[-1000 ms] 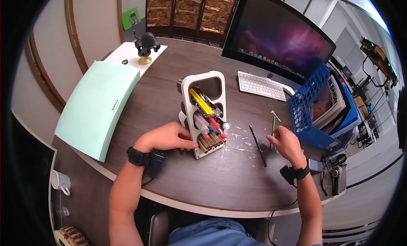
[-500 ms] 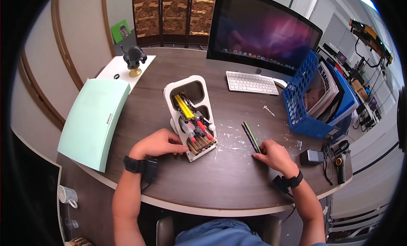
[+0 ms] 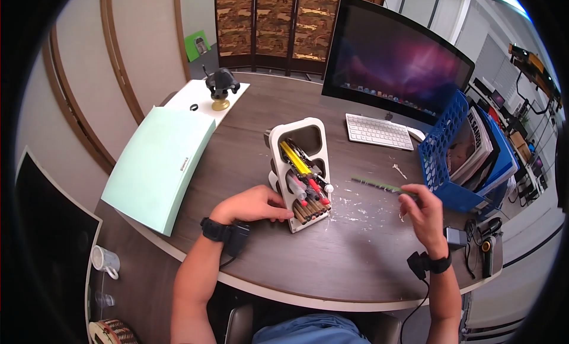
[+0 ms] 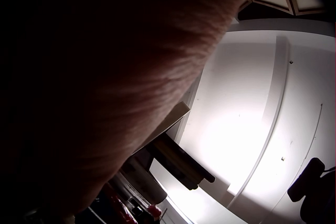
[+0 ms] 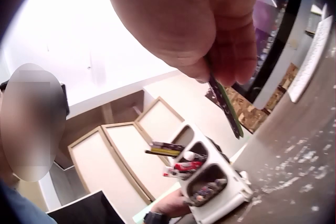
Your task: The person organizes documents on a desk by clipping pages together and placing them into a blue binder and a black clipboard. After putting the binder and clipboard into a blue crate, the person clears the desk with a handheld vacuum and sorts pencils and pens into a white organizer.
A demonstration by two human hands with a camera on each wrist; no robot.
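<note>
A white desk organizer with several compartments leans back on the desk. Yellow pencils, red-capped pens and a row of brown pencils fill it. My left hand holds its lower left side, thumb at the front edge; the other fingers are partly hidden behind it. To the right, my right hand pinches a green pencil and a dark pencil by one end, above the desk. The two pencils lie side by side in the right wrist view. In the left wrist view, the palm covers much of the picture.
White scraps are scattered between the organizer and my right hand. A keyboard and monitor stand behind. The blue file basket is at right, a mint-green box file at left. A charger and cables lie near the right edge.
The green and dark pencils lay apart on the desk; my right hand gathered them together and lifted them. My left hand stays at the organizer. The head view has shifted.
</note>
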